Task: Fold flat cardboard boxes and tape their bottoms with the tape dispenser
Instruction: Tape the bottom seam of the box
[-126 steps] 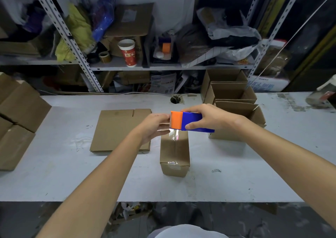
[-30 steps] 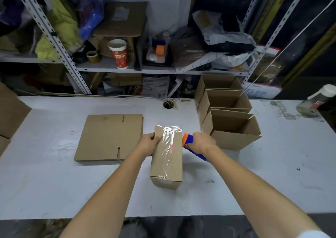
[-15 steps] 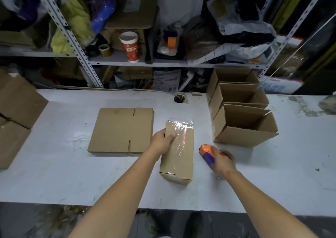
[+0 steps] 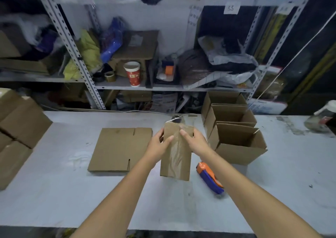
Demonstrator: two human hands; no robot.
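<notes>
Cardboard everywhere. The white surface (image 4: 54,192) carried a row of three open boxes (image 4: 236,152) at the right, mouths up. A sheet of flat cardboard (image 4: 116,147) lay left of centre, not yet folded.

Between those two, the taped box (image 4: 175,163) was held over the middle of the surface. Its btm face was turned up toward the camera, w/ a clear tape strip running its full length. The long axis ran away from the person, near end low and far end tipped up toward the shelving. Can't tell whether the near edge touched the surface.

The left hand (image 4: 158,145) gripped its left side and the right hand (image 4: 195,140) its right, both near the far end. Thumbs were pressed flat on the taped face, and the fingers (image 4: 160,134) curled round the edges to the back, so mostly hidden.

The tape dispenser (image 4: 210,178) lay loose on the surface just right of the box, orange end away from the person, w/ neither hand on it.

Step in hand, prob.: taping done on this one, w/ the strip getting checked or smoothed. Next move likely calls for flipping it mouth-up and parking it by the open row. Then the flat sheet needs pulling in to fold, and the dispenser picking up again.
</notes>
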